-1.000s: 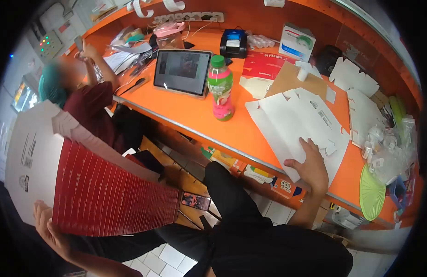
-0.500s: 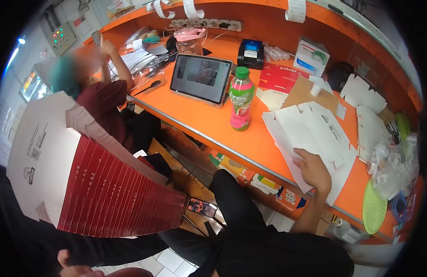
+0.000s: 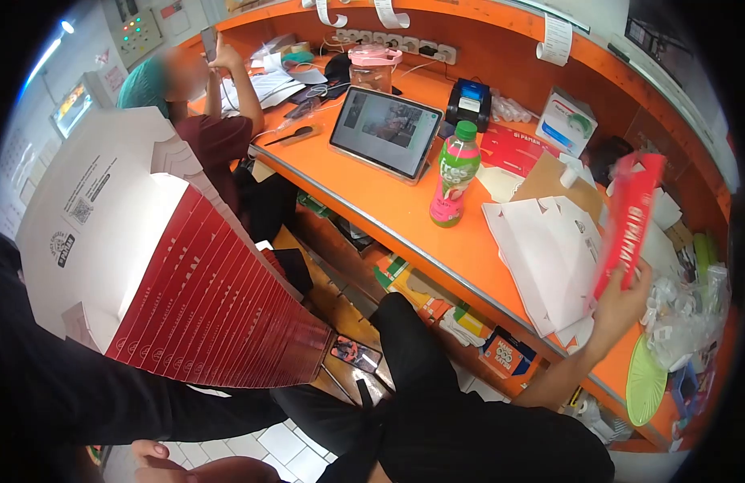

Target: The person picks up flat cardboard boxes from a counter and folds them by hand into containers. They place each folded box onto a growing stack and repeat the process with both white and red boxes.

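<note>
My right hand point(image 3: 620, 310) grips a red-and-white cardboard piece point(image 3: 630, 225) printed "BI PAMAN" and holds it raised over the right side of the table, partly smeared by motion. Beneath and left of it lie flat white cardboard box blanks point(image 3: 542, 258). At the bottom left edge is my left hand point(image 3: 159, 465), away from the table; its thumb shows, but most of its fingers are cut off or hidden. Above that hand, a tall stack of nested red-and-white cardboard boxes point(image 3: 219, 298) leans across the left side, apart from it.
On the orange table point(image 3: 372, 197) stand a tablet point(image 3: 384, 129), a green-and-pink bottle point(image 3: 455, 173) and a small black printer point(image 3: 469, 103). A green fan-shaped item point(image 3: 646, 382) hangs near the right edge. A phone point(image 3: 356, 352) lies on the bench. A person point(image 3: 215, 133) sits at left.
My right hand has moved right and up from the white blanks and now holds the red cardboard piece. My left hand has shifted slightly right. The view has turned a little.
</note>
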Demonstrator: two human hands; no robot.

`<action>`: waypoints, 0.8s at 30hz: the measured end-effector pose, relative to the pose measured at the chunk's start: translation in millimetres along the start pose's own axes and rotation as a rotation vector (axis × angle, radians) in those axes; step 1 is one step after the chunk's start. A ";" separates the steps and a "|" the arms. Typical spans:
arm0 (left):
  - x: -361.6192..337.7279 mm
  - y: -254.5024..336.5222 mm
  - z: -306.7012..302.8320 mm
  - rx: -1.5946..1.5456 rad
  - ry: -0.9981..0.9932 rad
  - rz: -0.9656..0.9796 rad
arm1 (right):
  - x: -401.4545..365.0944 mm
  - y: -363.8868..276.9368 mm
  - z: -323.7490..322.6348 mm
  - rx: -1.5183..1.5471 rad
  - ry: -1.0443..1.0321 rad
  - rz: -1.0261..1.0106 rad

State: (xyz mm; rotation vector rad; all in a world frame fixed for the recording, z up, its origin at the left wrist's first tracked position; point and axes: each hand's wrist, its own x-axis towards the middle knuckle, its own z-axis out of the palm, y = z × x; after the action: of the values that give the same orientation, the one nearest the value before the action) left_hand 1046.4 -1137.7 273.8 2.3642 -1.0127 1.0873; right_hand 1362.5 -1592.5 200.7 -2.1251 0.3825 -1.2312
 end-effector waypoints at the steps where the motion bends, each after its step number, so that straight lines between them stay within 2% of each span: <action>1: -2.7 0.1 2.1 -0.030 0.029 -0.014 | -0.9 -13.8 -9.1 0.003 0.000 -0.004; 3: -5.2 -5.0 16.0 -0.058 0.061 -0.030 | -10.8 -43.8 -20.3 0.195 0.172 0.130; 4: 0.8 -13.2 35.8 -0.137 0.217 -0.042 | -15.7 -48.1 -18.9 0.195 0.169 0.124; 5: 6.9 -20.8 55.0 -0.214 0.374 -0.059 | -20.9 -50.4 -16.2 0.393 0.204 0.065; 6: 12.6 -28.2 71.1 -0.205 0.420 -0.127 | -25.5 -55.7 -15.1 0.593 0.231 0.002; 7: 32.6 -42.2 82.5 -0.286 0.308 -0.062 | -31.3 -71.1 -12.5 0.646 0.219 -0.029; 8: 45.4 -40.6 106.7 -0.202 0.413 -0.176 | -37.1 -80.6 -8.7 0.653 0.204 -0.044; 9: 45.4 -43.9 119.7 -0.360 0.452 -0.236 | -43.4 -87.4 -2.8 0.834 0.170 -0.103; 11: 68.0 -43.8 131.9 -0.414 0.404 -0.345 | -49.1 -100.3 4.8 1.107 0.133 -0.226; 14: 84.9 -53.4 132.9 -0.427 0.352 -0.280 | -50.2 -131.6 8.7 1.307 0.158 -0.328; 15: 88.9 -57.2 127.9 -0.435 0.341 -0.269 | -49.9 -132.9 8.8 1.340 0.094 -0.384; 16: 91.8 -69.7 131.4 -0.335 0.408 -0.136 | -51.0 -136.6 7.7 1.360 0.015 -0.372; 17: 93.6 -76.3 130.4 -0.278 0.440 -0.098 | -52.5 -140.8 7.1 1.338 0.014 -0.413; 18: 94.0 -78.8 129.1 -0.245 0.472 -0.109 | -54.1 -141.6 10.7 1.316 0.011 -0.459; 20: 93.8 -78.2 131.8 -0.229 0.517 -0.162 | -54.2 -120.8 18.3 1.338 -0.220 -0.441; 22: 93.8 -79.4 146.9 -0.260 0.544 -0.239 | -77.9 -139.4 24.5 1.594 -0.267 -0.471; 24: 90.4 -77.1 168.9 -0.292 0.525 -0.318 | -91.3 -138.4 34.7 1.626 -0.424 -0.414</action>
State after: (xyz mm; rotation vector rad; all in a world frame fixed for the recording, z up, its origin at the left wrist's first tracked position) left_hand 1230.4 -1221.9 232.6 1.7878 -0.5399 1.2391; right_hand 1335.7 -1426.3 218.7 -0.8993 -0.9880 -0.6959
